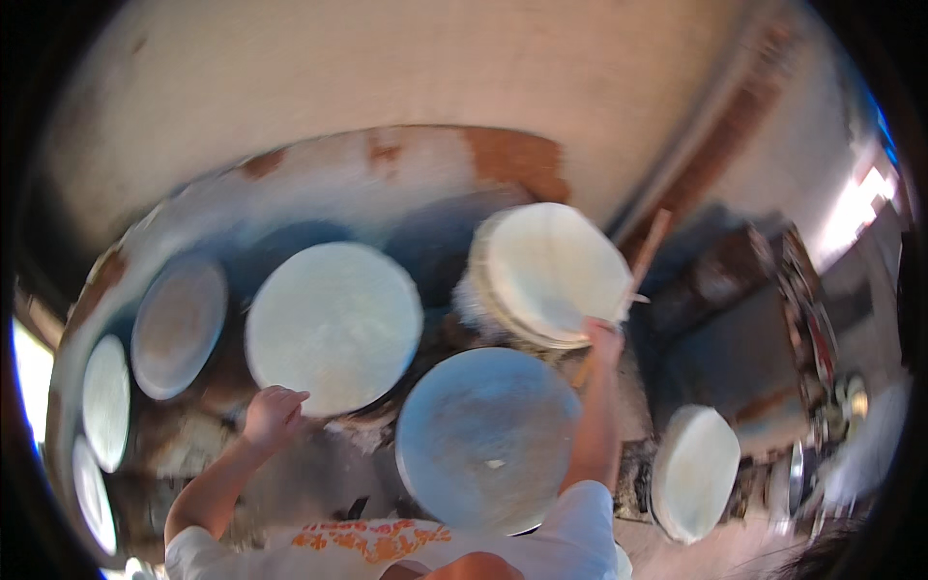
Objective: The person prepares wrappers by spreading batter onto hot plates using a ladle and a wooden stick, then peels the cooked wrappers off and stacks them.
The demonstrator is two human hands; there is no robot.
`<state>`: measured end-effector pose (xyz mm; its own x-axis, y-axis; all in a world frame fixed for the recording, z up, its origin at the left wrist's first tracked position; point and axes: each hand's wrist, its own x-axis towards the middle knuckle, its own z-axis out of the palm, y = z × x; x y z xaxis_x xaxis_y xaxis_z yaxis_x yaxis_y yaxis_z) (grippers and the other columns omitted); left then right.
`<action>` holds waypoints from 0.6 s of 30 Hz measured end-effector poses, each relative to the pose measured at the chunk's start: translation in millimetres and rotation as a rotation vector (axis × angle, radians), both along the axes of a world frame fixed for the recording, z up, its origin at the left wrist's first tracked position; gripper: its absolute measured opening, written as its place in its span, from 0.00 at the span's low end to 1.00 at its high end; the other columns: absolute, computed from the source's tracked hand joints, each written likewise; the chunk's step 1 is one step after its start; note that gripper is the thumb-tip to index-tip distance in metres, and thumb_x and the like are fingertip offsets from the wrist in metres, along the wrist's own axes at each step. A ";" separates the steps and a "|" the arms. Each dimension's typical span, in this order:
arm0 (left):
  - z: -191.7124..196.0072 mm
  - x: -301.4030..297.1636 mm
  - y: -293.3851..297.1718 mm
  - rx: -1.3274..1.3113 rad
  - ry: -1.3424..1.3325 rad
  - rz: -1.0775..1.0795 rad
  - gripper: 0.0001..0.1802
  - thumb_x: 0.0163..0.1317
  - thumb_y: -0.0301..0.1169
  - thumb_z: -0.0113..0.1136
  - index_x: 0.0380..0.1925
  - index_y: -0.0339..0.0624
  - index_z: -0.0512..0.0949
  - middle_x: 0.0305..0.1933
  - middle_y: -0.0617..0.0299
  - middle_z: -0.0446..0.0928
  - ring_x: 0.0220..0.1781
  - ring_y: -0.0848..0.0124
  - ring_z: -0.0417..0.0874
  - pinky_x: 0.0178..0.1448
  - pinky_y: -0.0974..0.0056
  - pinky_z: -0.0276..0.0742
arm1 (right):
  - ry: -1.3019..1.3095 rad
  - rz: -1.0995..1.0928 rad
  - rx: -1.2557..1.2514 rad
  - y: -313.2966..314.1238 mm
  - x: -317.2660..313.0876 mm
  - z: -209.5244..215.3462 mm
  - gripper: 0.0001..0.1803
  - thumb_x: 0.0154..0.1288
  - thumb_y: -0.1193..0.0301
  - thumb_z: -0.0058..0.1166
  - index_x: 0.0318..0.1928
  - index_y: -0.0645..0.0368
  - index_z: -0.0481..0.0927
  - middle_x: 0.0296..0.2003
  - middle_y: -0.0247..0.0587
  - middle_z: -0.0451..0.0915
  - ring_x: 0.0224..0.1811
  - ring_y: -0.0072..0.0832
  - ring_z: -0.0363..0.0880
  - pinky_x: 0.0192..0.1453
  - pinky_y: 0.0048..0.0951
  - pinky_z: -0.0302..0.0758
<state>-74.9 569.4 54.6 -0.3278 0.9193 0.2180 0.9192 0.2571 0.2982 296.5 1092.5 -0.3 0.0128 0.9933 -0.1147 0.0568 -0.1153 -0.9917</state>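
Gripping stick [651,249], pale discs [333,327] beside hands [274,416]

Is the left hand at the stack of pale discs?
No, the left hand is by a separate pale disc, and the right hand is at the stack.

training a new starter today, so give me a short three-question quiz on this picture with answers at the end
1. Multiple choice: which long, thin thing is at the right hand? a) a metal ladle b) a wooden stick c) a folded cloth
2. True or false: a small pale scrap lies on the blue-grey griddle at lower centre.
3. Fill the gap: the left hand is by the lower ____ edge of the large pale disc.

Key: 1 b; 2 true; 3 left
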 end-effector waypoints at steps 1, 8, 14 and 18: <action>-4.9 6.7 -33.7 -0.023 -0.040 0.067 0.15 0.53 0.28 0.56 0.42 0.46 0.79 0.34 0.59 0.79 0.41 0.57 0.80 0.47 0.54 0.76 | -0.078 0.000 0.000 -11.2 8.5 7.2 0.08 0.57 0.80 0.52 0.39 0.62 0.79 0.36 0.43 0.80 0.38 0.30 0.77 0.42 0.29 0.75; -60.6 118.2 -335.5 -0.387 -0.631 1.022 0.28 0.55 0.36 0.59 0.59 0.51 0.70 0.57 0.50 0.67 0.54 0.53 0.74 0.56 0.54 0.74 | -0.065 0.326 0.140 -297.5 -92.0 57.2 0.06 0.64 0.69 0.53 0.39 0.56 0.78 0.16 0.28 0.67 0.13 0.17 0.59 0.15 0.19 0.55; -95.4 109.1 -551.8 -0.175 -0.235 1.499 0.25 0.51 0.33 0.59 0.52 0.47 0.70 0.50 0.47 0.66 0.52 0.50 0.71 0.54 0.53 0.74 | -0.140 0.905 -0.271 -604.2 -249.6 -31.2 0.09 0.62 0.75 0.47 0.39 0.56 0.80 0.15 0.25 0.62 0.14 0.15 0.58 0.15 0.20 0.56; -122.9 43.0 -704.4 0.227 -0.255 1.995 0.34 0.61 0.43 0.54 0.66 0.47 0.60 0.46 0.39 0.66 0.48 0.46 0.72 0.54 0.52 0.70 | -0.156 1.674 -0.045 -772.1 -312.8 -14.7 0.13 0.62 0.78 0.48 0.46 0.57 0.79 0.17 0.24 0.64 0.14 0.11 0.56 0.17 0.18 0.57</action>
<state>-31.8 -135.0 -68.3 -0.6859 -0.7261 0.0483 -0.6051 0.6060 0.5164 -16.2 320.3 -15.1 -0.9673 -0.0793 -0.2409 0.2281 0.1434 -0.9630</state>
